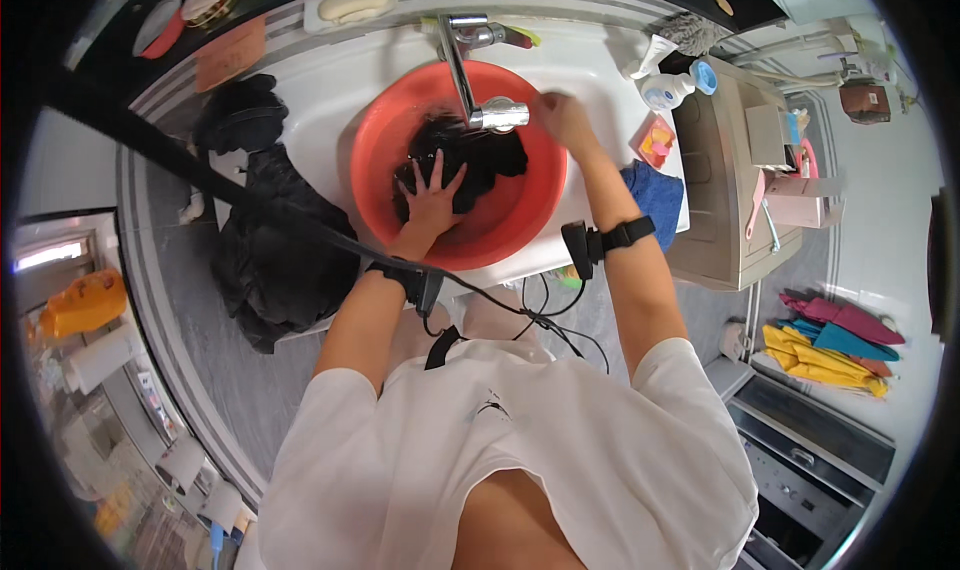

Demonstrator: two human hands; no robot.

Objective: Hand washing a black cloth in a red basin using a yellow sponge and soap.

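A red plastic basin (366, 185) stands in the white sink (325, 120), with soaked black cloth (490, 165) lying in it. My left hand (434, 202) presses on the cloth, open, its fingers spread. At the basin's right rim, beside the end of the chrome faucet (497, 115), is my right hand (565, 122). Its fingers are curled and partly hidden; whether they grip the rim or something else does not show. The faucet's spout reaches over the basin. I cannot make out whether water runs from it.
Black garments (280, 240) hang over the sink's left edge. Blue denim (652, 200), a pink soap box (656, 140) and a white pump bottle (665, 92) sit on the right. A soap bar (352, 6) lies behind. Cables (540, 320) dangle below my arms.
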